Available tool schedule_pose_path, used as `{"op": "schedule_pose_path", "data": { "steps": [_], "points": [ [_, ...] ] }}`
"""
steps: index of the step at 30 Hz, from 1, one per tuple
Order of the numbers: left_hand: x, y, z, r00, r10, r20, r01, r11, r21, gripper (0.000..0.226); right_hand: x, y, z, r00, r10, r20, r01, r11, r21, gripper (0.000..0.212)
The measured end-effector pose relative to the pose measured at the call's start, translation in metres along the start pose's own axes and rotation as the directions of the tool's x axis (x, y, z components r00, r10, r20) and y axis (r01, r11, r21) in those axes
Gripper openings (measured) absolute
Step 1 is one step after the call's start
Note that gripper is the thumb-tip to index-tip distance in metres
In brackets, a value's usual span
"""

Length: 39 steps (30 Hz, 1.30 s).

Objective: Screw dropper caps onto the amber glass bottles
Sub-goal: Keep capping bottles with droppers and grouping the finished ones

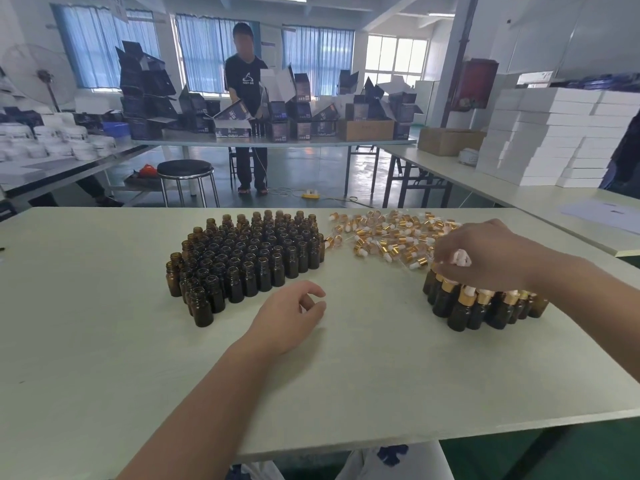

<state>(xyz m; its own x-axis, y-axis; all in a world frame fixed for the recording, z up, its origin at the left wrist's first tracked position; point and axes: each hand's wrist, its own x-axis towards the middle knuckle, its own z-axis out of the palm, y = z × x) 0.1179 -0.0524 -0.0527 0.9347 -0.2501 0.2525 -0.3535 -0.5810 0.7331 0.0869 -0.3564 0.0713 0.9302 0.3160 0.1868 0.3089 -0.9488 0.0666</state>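
Several open amber glass bottles point(249, 258) stand packed together left of the table's middle. A loose pile of gold-collared dropper caps point(388, 233) with white bulbs lies behind and to the right. At the right stands a cluster of capped bottles point(478, 306). My right hand point(485, 254) hovers over this cluster, its fingers curled round the white bulb of a dropper cap point(460, 258); the bottle beneath it is mostly hidden. My left hand point(291, 313) rests on the table just in front of the open bottles, fingers loosely curled, holding nothing.
The pale table point(104, 323) ends at a front edge close to me. Behind it stand a black stool point(185, 169), other tables with dark boxes, and stacked white boxes point(540, 140) at the right. A person point(246, 98) works at the far table.
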Motion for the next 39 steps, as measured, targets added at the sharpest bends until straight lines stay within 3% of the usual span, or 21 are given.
{"op": "schedule_pose_path", "data": {
  "steps": [5, 10, 15, 18, 22, 25, 30, 32, 35, 39],
  "points": [
    [-0.001, 0.002, -0.001, 0.999, -0.03, -0.018, 0.029, 0.998, -0.051, 0.016, 0.045, -0.041, 0.004, 0.997, -0.016, -0.074, 0.025, 0.991, 0.132, 0.028],
    [-0.002, 0.002, -0.002, 0.993, -0.068, -0.092, 0.055, 0.99, -0.129, 0.026, 0.104, -0.069, 0.035, 0.994, 0.109, 0.011, -0.109, 0.985, 0.136, 0.059],
    [-0.001, 0.002, -0.002, 0.98, -0.118, -0.161, 0.085, 0.976, -0.2, 0.035, 0.141, -0.066, 0.074, 0.947, 0.271, 0.173, -0.276, 0.961, 0.005, 0.072],
    [0.0, 0.002, -0.002, 0.978, -0.13, -0.163, 0.096, 0.974, -0.206, 0.036, 0.151, -0.063, 0.09, 0.914, 0.322, 0.246, -0.321, 0.946, -0.044, 0.066],
    [0.0, 0.005, -0.002, 0.98, -0.129, -0.15, 0.101, 0.978, -0.182, 0.033, 0.156, -0.062, 0.103, 0.931, 0.297, 0.211, -0.297, 0.954, -0.034, 0.055],
    [-0.001, 0.007, -0.002, 0.981, -0.129, -0.142, 0.102, 0.978, -0.182, 0.032, 0.156, -0.062, 0.107, 0.937, 0.3, 0.18, -0.318, 0.945, 0.08, 0.06],
    [-0.001, 0.009, -0.003, 0.984, -0.124, -0.126, 0.102, 0.98, -0.172, 0.029, 0.15, -0.059, 0.103, 0.961, 0.269, -0.071, -0.246, 0.941, 0.233, 0.025],
    [-0.002, 0.008, -0.003, 0.985, -0.126, -0.117, 0.105, 0.98, -0.171, 0.028, 0.149, -0.059, 0.099, 0.948, 0.262, -0.18, -0.185, 0.916, 0.356, 0.021],
    [-0.002, 0.008, -0.002, 0.986, -0.128, -0.11, 0.109, 0.98, -0.168, 0.025, 0.152, -0.064, 0.098, 0.947, 0.242, -0.209, -0.098, 0.841, 0.533, 0.021],
    [-0.001, 0.006, -0.001, 0.986, -0.129, -0.11, 0.109, 0.98, -0.169, 0.023, 0.162, -0.074, 0.101, 0.951, 0.214, -0.222, -0.054, 0.825, 0.563, 0.019]
  ]
}}
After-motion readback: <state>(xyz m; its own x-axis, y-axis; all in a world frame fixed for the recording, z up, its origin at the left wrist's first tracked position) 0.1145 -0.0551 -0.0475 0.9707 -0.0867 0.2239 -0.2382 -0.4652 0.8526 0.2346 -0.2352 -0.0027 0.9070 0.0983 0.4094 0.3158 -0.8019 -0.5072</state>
